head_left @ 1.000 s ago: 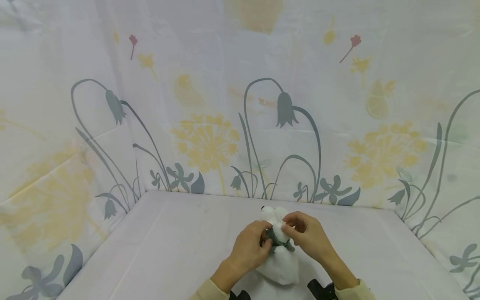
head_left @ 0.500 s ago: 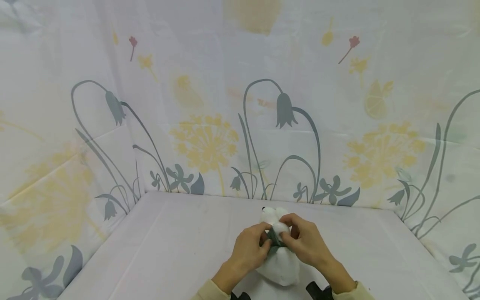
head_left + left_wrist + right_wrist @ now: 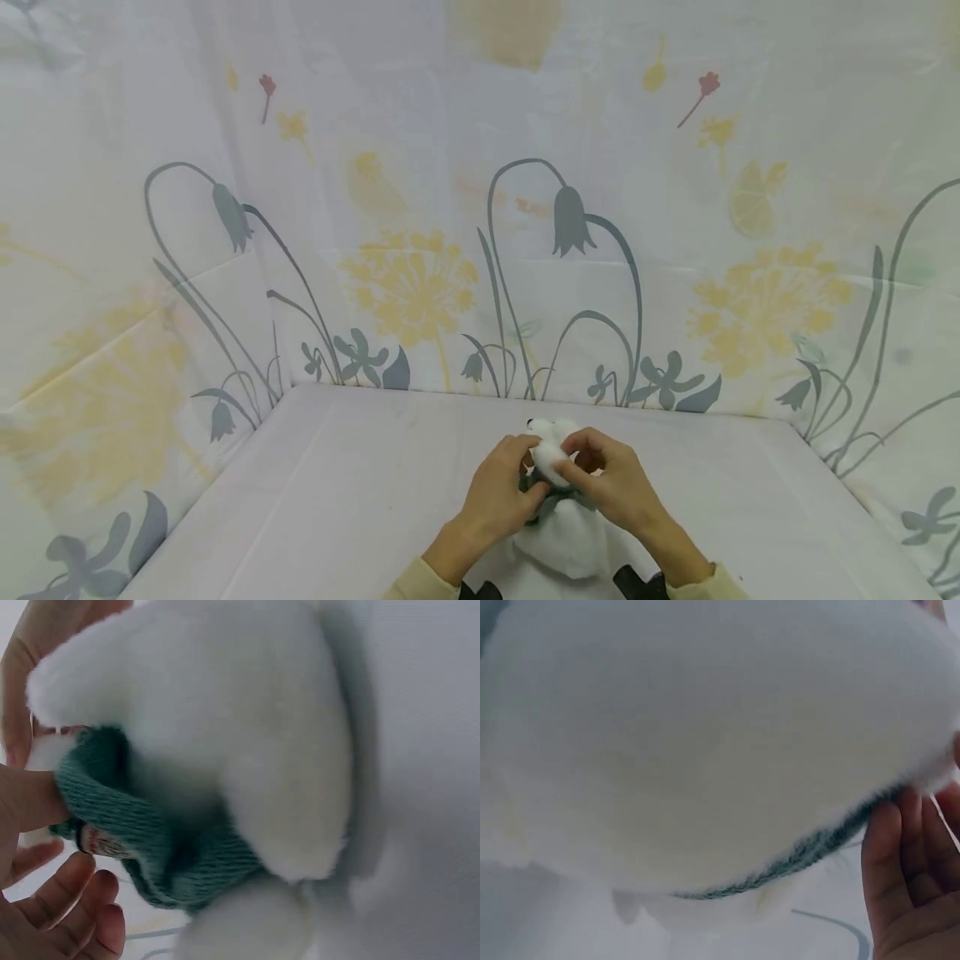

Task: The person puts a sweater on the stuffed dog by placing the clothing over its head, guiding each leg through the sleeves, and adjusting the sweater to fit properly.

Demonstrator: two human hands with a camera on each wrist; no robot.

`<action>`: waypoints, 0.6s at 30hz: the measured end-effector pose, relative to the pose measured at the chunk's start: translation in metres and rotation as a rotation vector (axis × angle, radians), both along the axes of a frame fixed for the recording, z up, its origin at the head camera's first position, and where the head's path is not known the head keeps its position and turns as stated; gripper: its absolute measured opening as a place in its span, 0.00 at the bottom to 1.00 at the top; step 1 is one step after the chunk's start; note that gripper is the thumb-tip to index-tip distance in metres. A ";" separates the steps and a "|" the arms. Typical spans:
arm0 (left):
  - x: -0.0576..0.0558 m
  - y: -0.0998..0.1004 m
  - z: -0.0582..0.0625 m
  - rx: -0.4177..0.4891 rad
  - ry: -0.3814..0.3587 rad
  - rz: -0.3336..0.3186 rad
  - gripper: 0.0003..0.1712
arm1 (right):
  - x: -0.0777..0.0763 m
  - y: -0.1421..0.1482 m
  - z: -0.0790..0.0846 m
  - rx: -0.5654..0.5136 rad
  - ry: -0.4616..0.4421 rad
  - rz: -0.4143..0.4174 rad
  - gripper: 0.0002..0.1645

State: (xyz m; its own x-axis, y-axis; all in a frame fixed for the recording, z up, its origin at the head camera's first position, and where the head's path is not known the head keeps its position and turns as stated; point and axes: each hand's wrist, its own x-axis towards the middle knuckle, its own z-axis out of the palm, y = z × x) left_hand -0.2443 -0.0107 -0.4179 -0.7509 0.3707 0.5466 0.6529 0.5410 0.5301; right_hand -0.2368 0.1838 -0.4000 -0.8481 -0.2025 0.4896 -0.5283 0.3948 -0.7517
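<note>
A white plush toy stands on the table between both hands in the head view, its back to me. A dark green knit garment wraps its upper part, with a small printed label at the edge. My left hand holds that knit edge, thumb tucked against it and fingers curled below. Across from it, my right hand has thumb and index finger around a white, rounded part of the toy. In the right wrist view its fingertips lie at the end of the knit. The toy's front is hidden from the head view.
A white-covered table extends on both sides of the toy. Behind it hangs a pale cloth printed with flowers. Black wrist mounts sit beneath the forearms, close to the table.
The toy has shifted slightly down and right. My left fingers have moved a little up onto its white part, and less of the green knit shows between the hands.
</note>
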 end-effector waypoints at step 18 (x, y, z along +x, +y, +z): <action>0.006 -0.006 0.010 -0.042 -0.172 -0.069 0.22 | -0.011 0.016 -0.009 0.218 -0.384 0.017 0.26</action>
State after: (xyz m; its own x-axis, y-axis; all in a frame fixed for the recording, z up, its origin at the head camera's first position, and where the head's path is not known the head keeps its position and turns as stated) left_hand -0.2380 -0.0163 -0.4077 -0.8036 0.4445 0.3957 0.5914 0.5218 0.6148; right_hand -0.2479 0.2001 -0.4091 -0.9558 -0.2816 0.0839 -0.2347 0.5599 -0.7946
